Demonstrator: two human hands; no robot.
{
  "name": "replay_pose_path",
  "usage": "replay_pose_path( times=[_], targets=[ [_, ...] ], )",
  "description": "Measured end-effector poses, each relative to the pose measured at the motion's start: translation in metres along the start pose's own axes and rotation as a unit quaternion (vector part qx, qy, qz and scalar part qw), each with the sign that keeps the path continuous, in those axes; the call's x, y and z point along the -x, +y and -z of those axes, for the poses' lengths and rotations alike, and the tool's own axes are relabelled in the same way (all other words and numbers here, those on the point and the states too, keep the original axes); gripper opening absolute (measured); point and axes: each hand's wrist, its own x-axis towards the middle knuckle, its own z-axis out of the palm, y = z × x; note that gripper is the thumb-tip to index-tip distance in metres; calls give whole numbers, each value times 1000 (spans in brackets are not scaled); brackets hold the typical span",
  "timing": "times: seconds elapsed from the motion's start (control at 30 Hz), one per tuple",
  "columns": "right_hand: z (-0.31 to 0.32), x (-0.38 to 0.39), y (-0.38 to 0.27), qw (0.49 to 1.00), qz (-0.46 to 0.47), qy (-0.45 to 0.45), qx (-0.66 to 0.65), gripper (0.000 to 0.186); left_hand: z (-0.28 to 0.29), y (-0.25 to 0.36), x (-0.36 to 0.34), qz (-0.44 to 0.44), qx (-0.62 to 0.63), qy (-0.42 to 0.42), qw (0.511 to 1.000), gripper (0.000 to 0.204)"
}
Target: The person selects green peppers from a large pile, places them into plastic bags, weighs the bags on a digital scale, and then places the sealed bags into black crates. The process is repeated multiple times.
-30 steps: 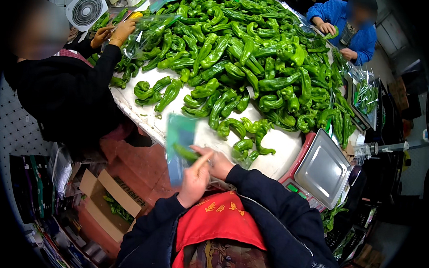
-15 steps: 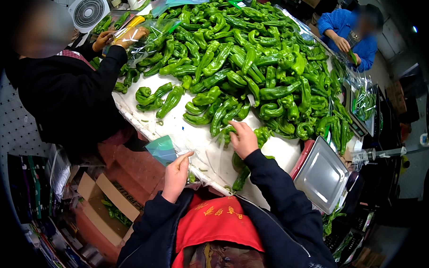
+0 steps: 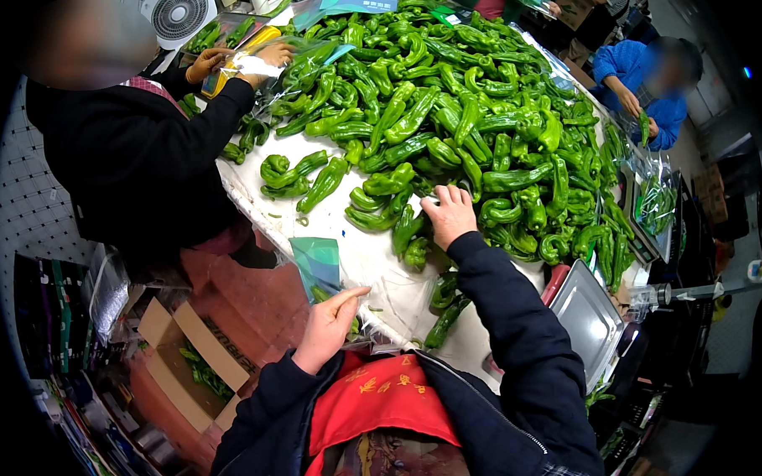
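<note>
Glossy green peppers (image 3: pixel 410 119) lie heaped over the white table (image 3: pixel 361 255). At the near edge of the heap, my right hand (image 3: pixel 453 217) has its fingers curled down onto a green pepper, which the hand mostly hides. Two curved peppers (image 3: pixel 407 229) lie just left of its wrist. Lower and to the left, my left hand (image 3: pixel 327 328) is closed at the table's front edge, thumb and fingers together, on a clear plastic bag with a blue-green printed panel (image 3: pixel 316 264). A pepper shows beside that panel. Under my right forearm lie more peppers (image 3: pixel 445 321).
A metal-topped scale (image 3: pixel 587 315) stands to my right. On the left, a person in black (image 3: pixel 135 163) handles a bag, and a person in blue (image 3: pixel 636 86) holds a pepper at far right. An open cardboard box (image 3: pixel 192 362) sits on the floor at left.
My right hand has moved forward, away from me, onto the edge of the heap. My left hand has shifted a little lower and right, and the bag's printed panel now stands more upright.
</note>
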Motion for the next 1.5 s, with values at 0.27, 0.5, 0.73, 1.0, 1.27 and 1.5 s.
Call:
replay_pose_path(
  times=[0.27,0.5,0.73,1.0,1.27,1.5],
  targets=[
    [50,78,8,906,-130,55,-399,44,-16,-13,-22,67,165,29,984,38],
    [91,148,-49,836,-174,-197,-481,43,-38,-12,-24,10,134,17,991,39],
    [22,123,-117,869,-88,-184,-452,49,-65,-14,-9,-74,9,-25,997,33],
    [-2,86,-135,863,4,-131,-489,64,-53,-18,-8,-39,39,-32,998,34],
    [47,69,-106,919,9,-117,-376,17,-25,-36,-28,47,152,27,987,35],
    [39,3,-68,951,-106,74,-281,30,-20,-54,-34,30,91,43,994,34]
  ],
)
